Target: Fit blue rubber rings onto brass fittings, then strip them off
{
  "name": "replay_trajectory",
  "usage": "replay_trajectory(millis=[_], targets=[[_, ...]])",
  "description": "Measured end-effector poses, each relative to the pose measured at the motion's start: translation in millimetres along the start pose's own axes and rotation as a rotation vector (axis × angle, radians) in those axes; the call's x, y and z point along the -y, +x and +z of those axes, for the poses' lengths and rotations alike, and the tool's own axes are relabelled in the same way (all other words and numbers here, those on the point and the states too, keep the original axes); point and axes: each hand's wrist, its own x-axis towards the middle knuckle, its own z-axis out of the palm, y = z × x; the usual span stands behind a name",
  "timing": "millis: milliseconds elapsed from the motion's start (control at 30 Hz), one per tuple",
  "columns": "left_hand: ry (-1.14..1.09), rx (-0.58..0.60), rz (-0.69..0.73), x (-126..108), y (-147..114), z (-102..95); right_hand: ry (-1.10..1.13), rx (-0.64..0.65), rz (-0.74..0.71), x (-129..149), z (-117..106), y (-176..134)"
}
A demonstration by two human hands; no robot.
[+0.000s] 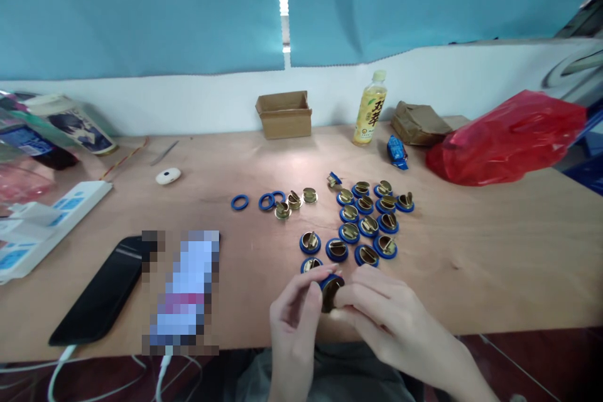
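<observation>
Close to the table's front edge, my left hand (298, 311) pinches a round brass-coloured metal piece with a blue ring (331, 293) between thumb and fingers. My right hand (384, 308) closes on the same piece from the right, its fingertips at the brass side and partly hiding it. Just beyond my hands lie several similar brass pieces with blue rings (349, 232), brass side up. To their left are brass pieces without blue rings (282, 210) and loose blue rings (240, 202).
A small cardboard box (287, 119), a drink bottle (370, 110), a blue wrapper (397, 152), a brown paper package (418, 124) and a red plastic bag (506, 141) stand along the back. At left are two cabled phones (103, 289), a power strip (66, 220) and a white oval object (168, 176).
</observation>
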Motion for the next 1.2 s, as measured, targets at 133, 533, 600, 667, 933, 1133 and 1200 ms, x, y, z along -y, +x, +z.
replay_trajectory(millis=[133, 533, 600, 667, 933, 1133, 1200], targets=[[0.064, 0.009, -0.06, 3.2, 0.2, 3.0, 0.037, -0.061, 0.087, -4.0, 2.7, -0.5], [0.183, 0.094, 0.087, -8.4, 4.4, 5.3, 0.104, -0.048, 0.247, -8.5, -0.7, -0.3], [0.214, 0.115, 0.144, -9.3, 6.5, 4.5, 0.102, -0.017, 0.296, -7.4, -1.6, -0.4], [0.274, 0.13, 0.21, -8.4, 8.6, 2.9, 0.097, 0.056, 0.331, -8.0, -6.5, -1.0], [0.641, 0.193, 0.426, 5.9, 2.7, -4.2, 0.049, 0.242, 0.373, -22.5, -42.6, -19.1], [0.593, 0.248, 0.528, 31.6, -14.1, 10.3, -0.056, 0.314, 0.3, -18.4, -41.6, -24.7], [0.586, 0.239, 0.541, 39.5, -18.0, 15.4, -0.109, 0.28, 0.292, -19.3, -37.0, -26.2]])
